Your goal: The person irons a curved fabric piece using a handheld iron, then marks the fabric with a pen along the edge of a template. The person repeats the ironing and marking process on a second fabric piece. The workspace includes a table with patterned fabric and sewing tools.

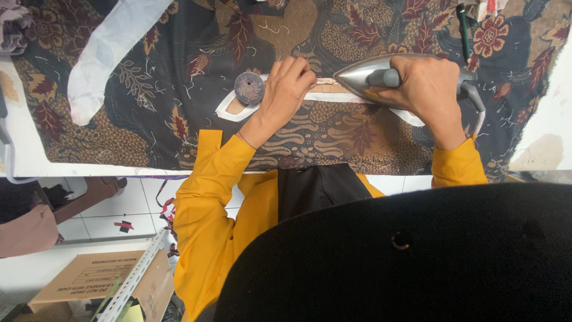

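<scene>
Right hand [428, 89] clenched on the handle of a silver iron [366, 76], its tip on a white strip [333, 95] lying across patterned cloth [179, 89] on the bench [24, 149]. Left hand [286, 89] released, fingertips [307, 77] pressing the strip just ahead of the iron. Round weight [249, 87] just beside the left hand.

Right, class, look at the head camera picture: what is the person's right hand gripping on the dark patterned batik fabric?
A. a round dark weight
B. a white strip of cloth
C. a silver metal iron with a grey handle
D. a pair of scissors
C: the right hand is closed round the grey handle of the silver metal iron, whose tip points at the left hand pressing the white strip.
</scene>
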The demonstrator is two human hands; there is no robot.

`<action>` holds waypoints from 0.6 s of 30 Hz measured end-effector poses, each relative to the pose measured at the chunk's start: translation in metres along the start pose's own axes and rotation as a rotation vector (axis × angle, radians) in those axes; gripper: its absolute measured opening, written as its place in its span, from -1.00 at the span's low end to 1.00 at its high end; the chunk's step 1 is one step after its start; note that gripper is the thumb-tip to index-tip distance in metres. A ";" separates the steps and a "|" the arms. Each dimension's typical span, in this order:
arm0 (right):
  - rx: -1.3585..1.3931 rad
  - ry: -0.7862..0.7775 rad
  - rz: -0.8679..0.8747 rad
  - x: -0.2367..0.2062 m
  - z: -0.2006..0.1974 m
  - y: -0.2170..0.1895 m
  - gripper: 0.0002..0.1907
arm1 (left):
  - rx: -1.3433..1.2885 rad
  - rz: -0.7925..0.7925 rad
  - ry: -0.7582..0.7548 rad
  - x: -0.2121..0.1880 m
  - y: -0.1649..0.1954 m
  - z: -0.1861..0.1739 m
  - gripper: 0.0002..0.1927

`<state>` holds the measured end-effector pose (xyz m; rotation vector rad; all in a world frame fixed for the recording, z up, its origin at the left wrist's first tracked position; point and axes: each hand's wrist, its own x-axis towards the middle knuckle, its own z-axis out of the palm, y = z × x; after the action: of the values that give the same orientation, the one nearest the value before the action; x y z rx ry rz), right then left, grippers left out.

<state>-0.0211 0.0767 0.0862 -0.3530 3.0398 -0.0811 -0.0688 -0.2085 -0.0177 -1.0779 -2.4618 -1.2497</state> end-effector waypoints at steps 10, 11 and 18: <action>0.022 -0.006 -0.088 0.033 0.000 -0.035 -0.63 | 0.020 -0.006 -0.013 -0.005 -0.008 -0.011 -0.86; 0.023 -0.005 -0.082 0.034 -0.001 -0.036 -0.63 | 0.020 -0.030 -0.009 -0.007 -0.007 -0.015 -0.83; 0.011 0.001 -0.072 0.036 0.002 -0.033 -0.61 | -0.024 -0.118 -0.021 -0.014 -0.017 -0.040 -0.85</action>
<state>-0.0484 0.0361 0.0840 -0.4620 3.0265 -0.1020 -0.0761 -0.2529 -0.0097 -0.9686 -2.5656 -1.3105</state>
